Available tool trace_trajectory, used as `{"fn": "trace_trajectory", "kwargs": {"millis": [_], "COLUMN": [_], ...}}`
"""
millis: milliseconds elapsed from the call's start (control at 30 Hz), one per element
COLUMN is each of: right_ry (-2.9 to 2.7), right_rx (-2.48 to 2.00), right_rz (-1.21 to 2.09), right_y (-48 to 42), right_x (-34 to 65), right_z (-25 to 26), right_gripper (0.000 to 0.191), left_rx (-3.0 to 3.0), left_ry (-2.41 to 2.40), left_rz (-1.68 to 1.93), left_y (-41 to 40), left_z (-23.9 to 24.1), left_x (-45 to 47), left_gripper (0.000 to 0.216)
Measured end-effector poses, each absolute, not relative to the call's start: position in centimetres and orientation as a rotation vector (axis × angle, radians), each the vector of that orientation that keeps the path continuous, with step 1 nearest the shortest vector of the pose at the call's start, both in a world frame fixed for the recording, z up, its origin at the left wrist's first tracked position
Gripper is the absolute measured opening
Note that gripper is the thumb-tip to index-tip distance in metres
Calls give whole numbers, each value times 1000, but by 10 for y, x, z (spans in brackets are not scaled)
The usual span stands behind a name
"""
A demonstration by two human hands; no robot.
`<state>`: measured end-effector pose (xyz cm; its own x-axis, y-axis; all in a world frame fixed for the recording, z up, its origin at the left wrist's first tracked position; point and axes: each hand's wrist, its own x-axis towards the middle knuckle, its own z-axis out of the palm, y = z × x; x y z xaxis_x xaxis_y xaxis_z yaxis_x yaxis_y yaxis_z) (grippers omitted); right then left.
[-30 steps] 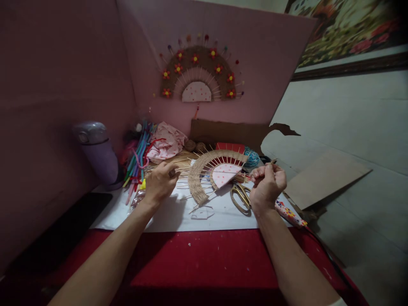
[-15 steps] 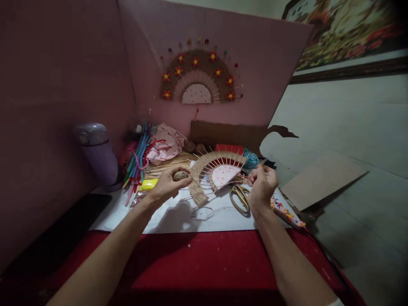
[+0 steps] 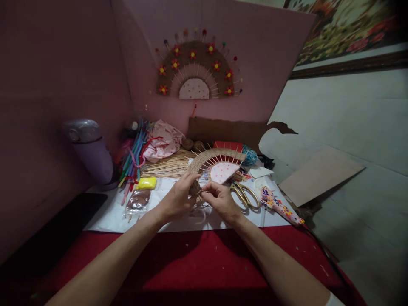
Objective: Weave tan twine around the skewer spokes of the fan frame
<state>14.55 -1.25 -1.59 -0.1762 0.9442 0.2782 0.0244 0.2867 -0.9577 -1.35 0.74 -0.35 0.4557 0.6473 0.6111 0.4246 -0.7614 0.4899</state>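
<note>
My left hand (image 3: 177, 196) is closed around a small brown ball of twine (image 3: 194, 188), partly hidden by the fingers. Close beside it, my right hand (image 3: 222, 200) pinches a thin strand of the twine (image 3: 200, 193) at the ball's right side. Just behind both hands lies a half-round fan of sticks with a woven twine band (image 3: 207, 157). A pink-dotted white half circle (image 3: 224, 172) forms its centre. Gold-handled scissors (image 3: 245, 196) rest right of my right hand.
A finished flowered fan (image 3: 194, 51) hangs on the pink board behind. At left stand a purple bottle (image 3: 94, 155) and colourful pipe cleaners (image 3: 134, 148), near a yellow packet (image 3: 147, 183). A flower-patterned glue gun (image 3: 280, 207) lies at right, with its cord over the red cloth's edge.
My hands were apart, the right one raised at the far side of the fan. It has come left and down to meet the left hand at the twine ball.
</note>
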Motion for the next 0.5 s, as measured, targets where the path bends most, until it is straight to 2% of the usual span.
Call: {"fn": "trace_trajectory", "kwargs": {"millis": [100, 233, 400, 500], "right_ry": [-1440, -1367, -1460, -1420], "right_rx": [-916, -919, -920, -923], "right_rz": [1155, 1265, 1212, 1193], "right_y": [-11, -13, -16, -16], "right_x": [150, 148, 138, 140], "right_z": [-13, -14, -20, -18], "right_gripper": [15, 22, 20, 16], "left_rx": [2327, 2283, 2379, 2381], "left_ry": [957, 1025, 936, 920], "left_rz": [1204, 1259, 1164, 1160], "left_y": [6, 9, 8, 5], "left_z": [6, 7, -4, -3], "left_x": [-18, -20, -13, -12], "left_gripper": [46, 44, 60, 61]}}
